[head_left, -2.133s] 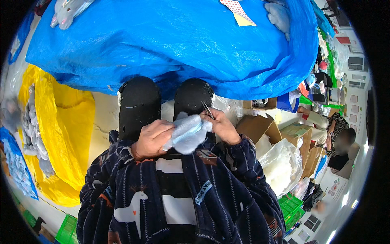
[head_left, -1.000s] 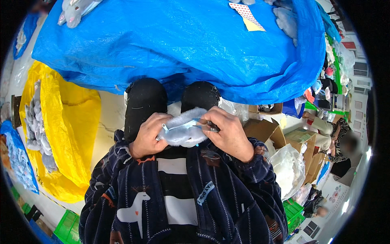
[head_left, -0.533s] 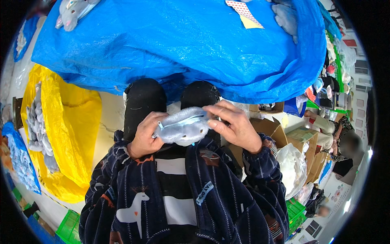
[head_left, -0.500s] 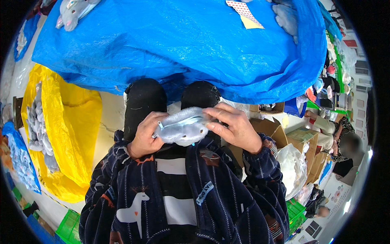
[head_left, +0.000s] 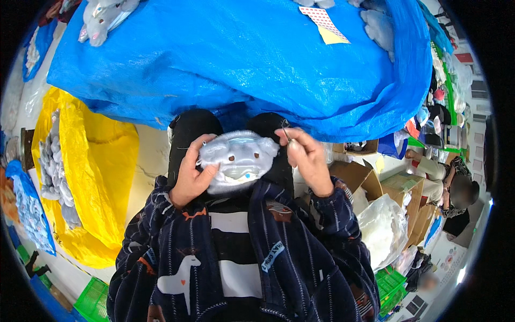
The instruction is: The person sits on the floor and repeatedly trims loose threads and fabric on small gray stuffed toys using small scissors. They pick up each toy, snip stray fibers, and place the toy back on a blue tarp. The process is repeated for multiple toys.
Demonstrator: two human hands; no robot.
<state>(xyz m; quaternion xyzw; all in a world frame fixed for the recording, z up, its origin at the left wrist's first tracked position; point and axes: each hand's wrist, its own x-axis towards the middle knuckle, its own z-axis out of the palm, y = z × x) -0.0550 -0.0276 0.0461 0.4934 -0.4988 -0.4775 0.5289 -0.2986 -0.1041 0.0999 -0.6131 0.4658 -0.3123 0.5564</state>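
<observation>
A grey plush zip pouch [head_left: 239, 155] with an animal face rests over my lap, its two brown eye spots turned up and a pale zip along its far edge. My left hand [head_left: 194, 174] grips the pouch's left side, thumb on the front. Just off the right side, my right hand [head_left: 308, 161] pinches a small thin metal tool [head_left: 286, 132], pointed away from me; its exact kind is too small to make out. A light patch with a small blue spot shows on the pouch's lower front.
A blue tarp [head_left: 230, 64] spreads ahead, bearing grey plush pieces [head_left: 99, 24] and a red-patterned sticker sheet [head_left: 325, 24]. On the left, a yellow sack [head_left: 110, 177] holds grey plush. Cardboard boxes [head_left: 405, 188] and a plastic bag [head_left: 382, 225] stand right; a person [head_left: 453, 177] sits beyond.
The pouch has turned so its face shows more fully. My right hand has let go of its right end and moved slightly right, where the thin tool now shows.
</observation>
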